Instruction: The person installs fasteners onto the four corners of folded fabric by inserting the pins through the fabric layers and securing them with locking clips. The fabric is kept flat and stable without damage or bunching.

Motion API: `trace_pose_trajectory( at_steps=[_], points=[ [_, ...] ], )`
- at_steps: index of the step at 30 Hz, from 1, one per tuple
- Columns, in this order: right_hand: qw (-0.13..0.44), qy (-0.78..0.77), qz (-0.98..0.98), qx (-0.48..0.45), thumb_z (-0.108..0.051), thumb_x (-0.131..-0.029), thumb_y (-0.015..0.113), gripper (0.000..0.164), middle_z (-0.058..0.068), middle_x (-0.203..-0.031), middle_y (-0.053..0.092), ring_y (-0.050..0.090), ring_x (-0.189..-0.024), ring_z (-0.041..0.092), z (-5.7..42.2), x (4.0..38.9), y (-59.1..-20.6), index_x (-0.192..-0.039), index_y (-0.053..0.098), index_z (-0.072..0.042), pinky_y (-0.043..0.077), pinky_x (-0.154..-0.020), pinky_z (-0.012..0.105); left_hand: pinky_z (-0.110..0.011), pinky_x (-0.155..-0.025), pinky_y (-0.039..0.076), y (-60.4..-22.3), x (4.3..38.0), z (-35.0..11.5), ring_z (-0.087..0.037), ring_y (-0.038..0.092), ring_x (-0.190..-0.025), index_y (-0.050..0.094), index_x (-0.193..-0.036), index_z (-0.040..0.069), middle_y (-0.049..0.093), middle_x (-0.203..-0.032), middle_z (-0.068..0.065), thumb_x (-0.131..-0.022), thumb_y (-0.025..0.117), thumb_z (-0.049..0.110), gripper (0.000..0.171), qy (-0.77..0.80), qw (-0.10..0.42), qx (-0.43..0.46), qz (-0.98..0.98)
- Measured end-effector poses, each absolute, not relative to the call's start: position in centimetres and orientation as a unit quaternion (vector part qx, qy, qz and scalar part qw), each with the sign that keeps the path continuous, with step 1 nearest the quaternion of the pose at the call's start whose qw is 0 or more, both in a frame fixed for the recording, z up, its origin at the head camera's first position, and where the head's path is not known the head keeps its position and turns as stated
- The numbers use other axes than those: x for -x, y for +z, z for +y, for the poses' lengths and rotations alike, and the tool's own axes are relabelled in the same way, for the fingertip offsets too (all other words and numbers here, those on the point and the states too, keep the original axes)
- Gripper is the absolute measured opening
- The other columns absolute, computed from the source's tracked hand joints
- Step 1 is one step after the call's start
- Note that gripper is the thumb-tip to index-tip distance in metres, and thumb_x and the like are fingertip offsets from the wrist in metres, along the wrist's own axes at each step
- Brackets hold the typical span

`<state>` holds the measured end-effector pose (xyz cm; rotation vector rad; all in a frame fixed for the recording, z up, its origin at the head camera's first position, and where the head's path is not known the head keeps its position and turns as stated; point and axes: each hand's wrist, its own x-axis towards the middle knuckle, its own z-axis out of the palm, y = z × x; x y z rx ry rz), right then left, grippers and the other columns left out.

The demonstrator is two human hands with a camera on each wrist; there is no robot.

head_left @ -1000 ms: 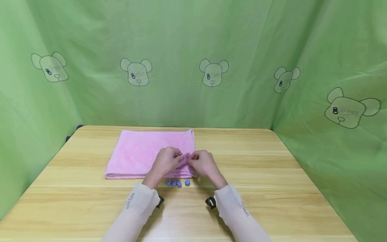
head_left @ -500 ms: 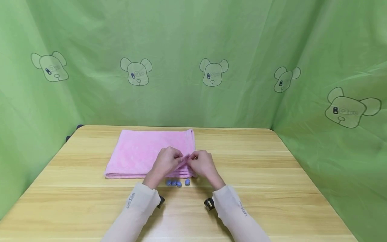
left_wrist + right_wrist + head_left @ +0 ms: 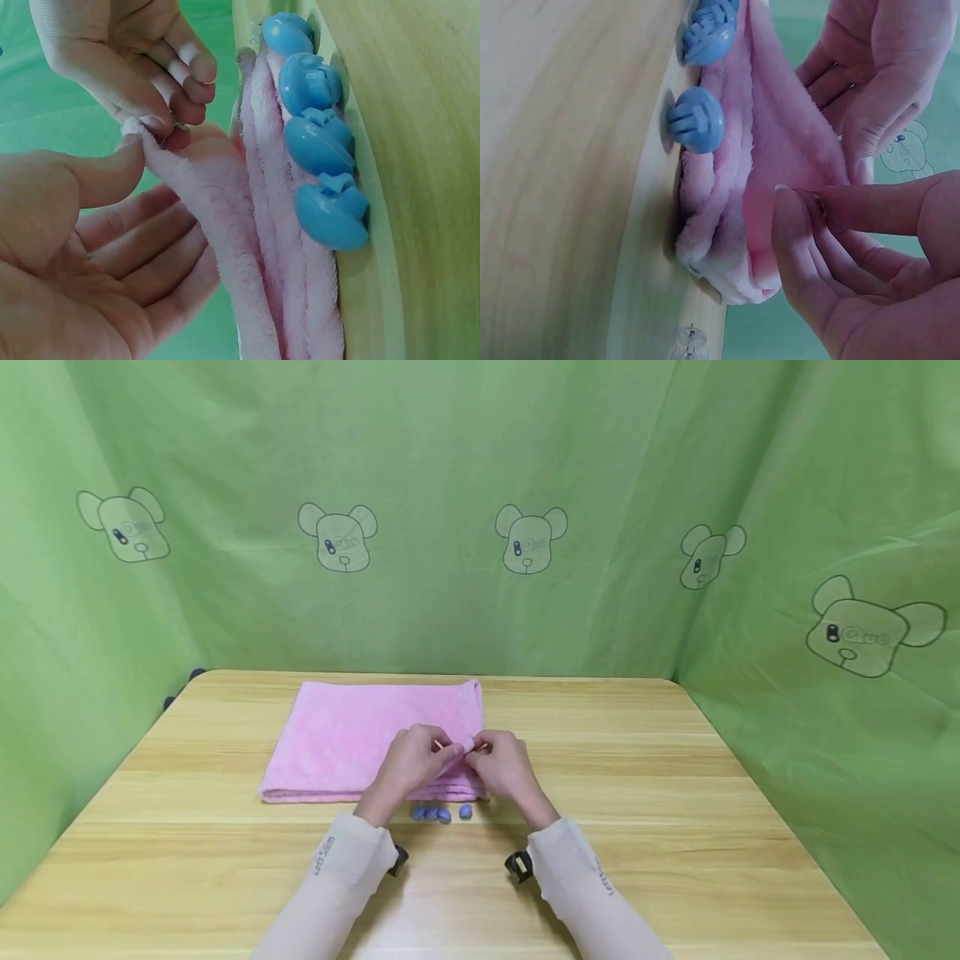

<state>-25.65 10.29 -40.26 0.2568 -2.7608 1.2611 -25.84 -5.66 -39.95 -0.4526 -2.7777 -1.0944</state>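
Note:
A folded pink towel (image 3: 360,731) lies on the table, its near right corner lifted. My left hand (image 3: 416,756) pinches that raised corner between thumb and fingers, and the towel's edge (image 3: 217,225) slopes down from the grip. Right beside it, the thumb and index fingertips of my right hand (image 3: 504,764) pinch a small shiny piece (image 3: 821,204), mostly hidden by the fingers. These fingertips are at the towel corner. Several blue round plastic clip caps (image 3: 322,142) with slotted undersides sit in a row along the towel's near edge, one blue cap (image 3: 696,120) apart from the others.
On the table near the towel's right end stands a small clear plastic piece (image 3: 690,343) with a thin spike. The wooden table (image 3: 637,827) reaches back to green curtains (image 3: 435,618) behind and at both sides.
The raised towel corner has turned up, so a paler bit now shows between my fingertips. The right wrist has shifted slightly left; the towel body and blue caps stay put.

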Motion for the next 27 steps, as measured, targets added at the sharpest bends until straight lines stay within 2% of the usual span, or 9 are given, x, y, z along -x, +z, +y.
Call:
trace_pose_trajectory(
  at_steps=[4,9,13,18,22,27],
  points=[
    [0.023,0.442,-0.892,-0.094,-0.005,-0.083,0.072,0.006,0.003,-0.073,0.066,0.06,-0.064,0.015,10.37,25.51,-40.11,-0.088,0.071,-0.003,0.051,-0.06,0.03,-0.034,-0.063,0.054,-39.94,25.8,-5.58,-0.015,0.062,-0.067,0.073,-0.088,0.011,0.07,-0.078,-0.003,-0.088,0.074,0.024,0.013,-0.368,0.054,0.15,-0.916],
    [-0.039,0.468,-0.876,-0.113,-0.005,-0.081,0.072,0.014,0.007,-0.08,0.067,0.063,-0.072,0.02,10.7,25.32,-39.75,-0.095,0.068,-0.001,0.054,-0.07,0.035,-0.032,-0.063,0.055,-39.99,25.83,-5.51,-0.014,0.064,-0.068,0.072,-0.09,0.01,0.071,-0.079,-0.004,-0.085,0.076,0.019,0.012,-0.379,0.048,0.146,-0.912],
    [-0.071,0.47,-0.872,-0.117,-0.015,-0.089,0.068,0.016,0.008,-0.087,0.067,0.062,-0.081,0.022,10.87,25.38,-39.64,-0.097,0.066,-0.001,0.052,-0.076,0.038,-0.03,-0.062,0.056,-40.0,25.79,-5.48,-0.013,0.064,-0.066,0.072,-0.089,0.009,0.071,-0.077,-0.003,-0.082,0.078,0.015,0.011,-0.384,0.051,0.144,-0.91],
    [-0.075,0.488,-0.863,-0.106,-0.021,-0.1,0.054,0.025,0.013,-0.09,0.068,0.065,-0.081,0.024,10.61,25.61,-39.99,-0.096,0.064,0.001,0.055,-0.077,0.039,-0.03,-0.061,0.056,-40.01,25.77,-5.44,-0.013,0.064,-0.066,0.073,-0.089,0.01,0.071,-0.078,-0.004,-0.081,0.078,0.011,0.01,-0.387,0.049,0.144,-0.91],
    [-0.06,0.5,-0.86,-0.081,-0.019,-0.1,0.052,0.023,0.013,-0.086,0.067,0.065,-0.075,0.023,10.33,25.59,-40.18,-0.093,0.062,0.001,0.056,-0.074,0.038,-0.03,-0.061,0.055,-39.93,25.68,-5.42,-0.012,0.063,-0.065,0.074,-0.089,0.01,0.07,-0.077,-0.003,-0.081,0.079,0.013,0.011,-0.387,0.043,0.142,-0.91],
    [-0.047,0.515,-0.854,-0.057,-0.017,-0.1,0.052,0.021,0.013,-0.087,0.066,0.064,-0.076,0.024,10.17,25.53,-40.12,-0.093,0.062,0.0,0.055,-0.073,0.038,-0.029,-0.057,0.054,-39.77,25.67,-5.34,-0.011,0.062,-0.061,0.074,-0.09,0.01,0.07,-0.075,-0.002,-0.08,0.08,0.014,0.012,-0.398,0.044,0.13,-0.907]
  ],
)
